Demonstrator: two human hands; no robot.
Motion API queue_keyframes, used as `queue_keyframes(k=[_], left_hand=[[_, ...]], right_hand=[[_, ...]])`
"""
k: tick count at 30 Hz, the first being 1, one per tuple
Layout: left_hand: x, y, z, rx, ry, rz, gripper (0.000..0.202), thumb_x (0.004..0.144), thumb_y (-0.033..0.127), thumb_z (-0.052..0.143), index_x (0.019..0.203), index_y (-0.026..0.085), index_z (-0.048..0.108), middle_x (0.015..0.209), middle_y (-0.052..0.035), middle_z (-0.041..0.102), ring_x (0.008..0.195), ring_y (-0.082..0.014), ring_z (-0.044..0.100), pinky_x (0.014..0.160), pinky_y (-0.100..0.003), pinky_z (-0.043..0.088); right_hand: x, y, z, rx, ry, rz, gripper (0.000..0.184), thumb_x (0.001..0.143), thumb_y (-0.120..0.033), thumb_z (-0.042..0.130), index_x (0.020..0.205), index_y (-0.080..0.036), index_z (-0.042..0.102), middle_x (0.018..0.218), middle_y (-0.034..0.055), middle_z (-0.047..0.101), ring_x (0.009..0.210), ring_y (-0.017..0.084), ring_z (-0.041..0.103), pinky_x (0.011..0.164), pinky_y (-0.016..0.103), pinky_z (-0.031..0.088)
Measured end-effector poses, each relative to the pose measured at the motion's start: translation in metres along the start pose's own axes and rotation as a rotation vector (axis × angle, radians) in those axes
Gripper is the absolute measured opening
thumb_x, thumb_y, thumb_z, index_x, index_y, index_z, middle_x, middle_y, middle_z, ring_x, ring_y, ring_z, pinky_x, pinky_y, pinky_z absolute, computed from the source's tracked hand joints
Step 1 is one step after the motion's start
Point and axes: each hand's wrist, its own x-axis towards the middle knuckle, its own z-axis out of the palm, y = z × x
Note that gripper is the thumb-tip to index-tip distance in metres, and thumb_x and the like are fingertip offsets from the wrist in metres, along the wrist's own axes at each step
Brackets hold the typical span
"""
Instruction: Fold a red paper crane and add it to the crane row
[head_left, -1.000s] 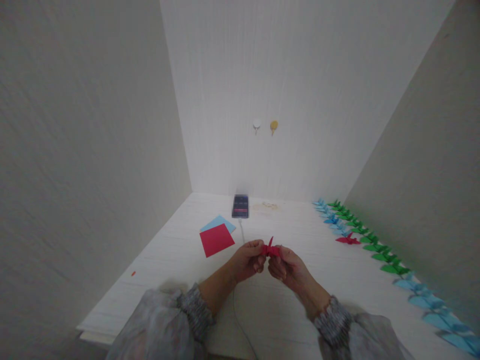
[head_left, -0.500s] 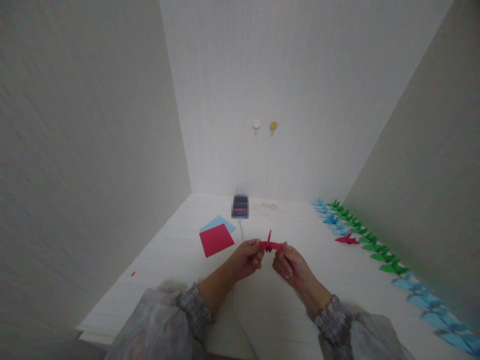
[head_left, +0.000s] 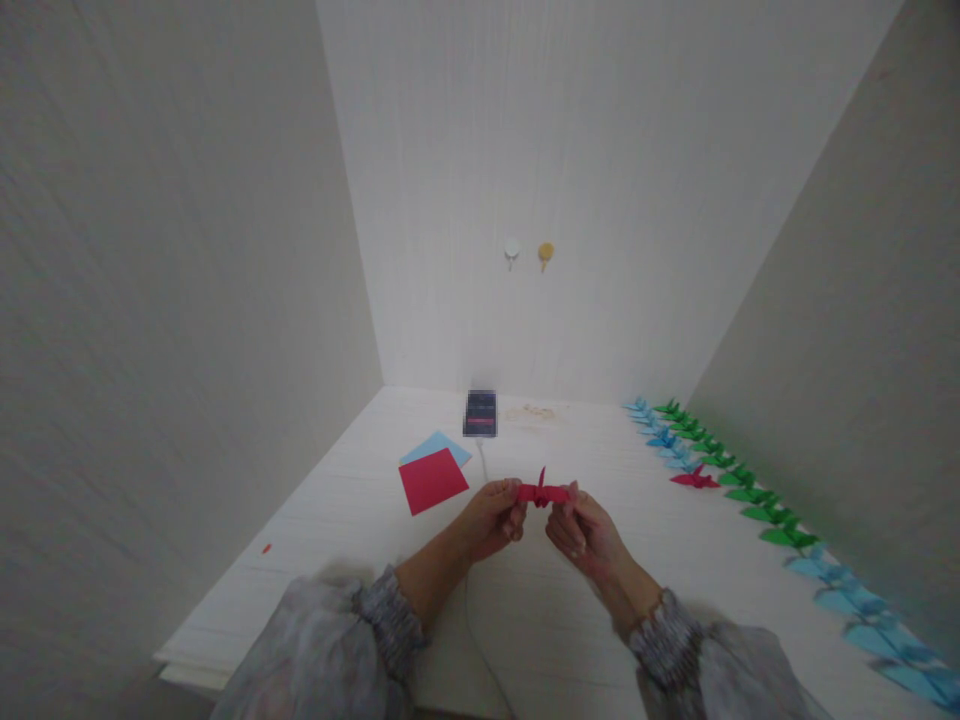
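Red paper crane (head_left: 543, 492) pinched between both hands (head_left: 536, 520).

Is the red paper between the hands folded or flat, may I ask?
Folded: the small red paper piece shows an upright point and side flaps.

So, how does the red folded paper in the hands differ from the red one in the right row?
The held red piece is pinched between the left hand and right hand, above the table; the row's red piece lies on it. The held one is alone; the other sits beside blue pieces and green pieces. Both are red folded paper.
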Motion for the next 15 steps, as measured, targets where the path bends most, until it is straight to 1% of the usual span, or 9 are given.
queue_keyframes(k=[3, 6, 10, 12, 15], left_hand=[[-0.0011, 0.0005, 0.0009, 0.051, -0.024, -0.018, 0.032, 0.067, 0.042, 0.057, 0.063, 0.013, 0.045, 0.043, 0.0057, 0.044, 0.029, -0.0014, 0.033, 0.032, -0.016, 0.028], [-0.0014, 0.001, 0.0006, 0.055, -0.051, -0.015, 0.034, 0.067, 0.044, 0.057, 0.063, 0.013, 0.043, 0.043, 0.0068, 0.041, 0.03, -0.0008, 0.031, 0.033, -0.015, 0.026], [-0.0002, 0.0012, -0.0007, 0.042, -0.045, -0.023, 0.038, 0.07, 0.05, 0.05, 0.061, 0.014, 0.041, 0.042, 0.0068, 0.039, 0.03, -0.0008, 0.029, 0.033, -0.016, 0.023], [0.0004, 0.0015, -0.0011, 0.039, -0.029, -0.027, 0.037, 0.071, 0.048, 0.05, 0.06, 0.014, 0.041, 0.041, 0.007, 0.038, 0.03, -0.0007, 0.028, 0.033, -0.016, 0.022], [0.0002, 0.0021, -0.0007, 0.009, -0.026, 0.005, 0.033, 0.067, 0.04, 0.059, 0.059, 0.014, 0.039, 0.04, 0.008, 0.038, 0.029, 0.0002, 0.024, 0.032, -0.015, 0.018]], right_hand=[[-0.0002, -0.0004, 0.0004, 0.024, 0.013, -0.01, 0.038, 0.08, -0.033, 0.046, 0.048, -0.015, 0.053, 0.025, -0.0071, 0.033, 0.022, 0.005, 0.025, 0.026, 0.018, 0.018], [-0.0003, -0.0004, 0.0012, 0.022, 0.005, -0.01, 0.039, 0.081, -0.033, 0.044, 0.049, -0.014, 0.054, 0.026, -0.007, 0.032, 0.023, 0.005, 0.025, 0.027, 0.018, 0.018], [-0.0007, -0.0002, 0.0016, 0.01, -0.003, -0.009, 0.039, 0.081, -0.034, 0.044, 0.048, -0.014, 0.053, 0.026, -0.0072, 0.032, 0.023, 0.005, 0.024, 0.027, 0.018, 0.017], [-0.0009, -0.0001, 0.0009, 0.002, 0.002, -0.011, 0.041, 0.081, -0.034, 0.045, 0.046, -0.014, 0.052, 0.026, -0.0068, 0.032, 0.023, 0.005, 0.026, 0.027, 0.018, 0.017], [-0.0011, 0.0005, -0.0008, -0.003, 0.015, -0.003, 0.041, 0.08, -0.034, 0.046, 0.044, -0.014, 0.051, 0.026, -0.0064, 0.033, 0.024, 0.005, 0.027, 0.027, 0.018, 0.019]])
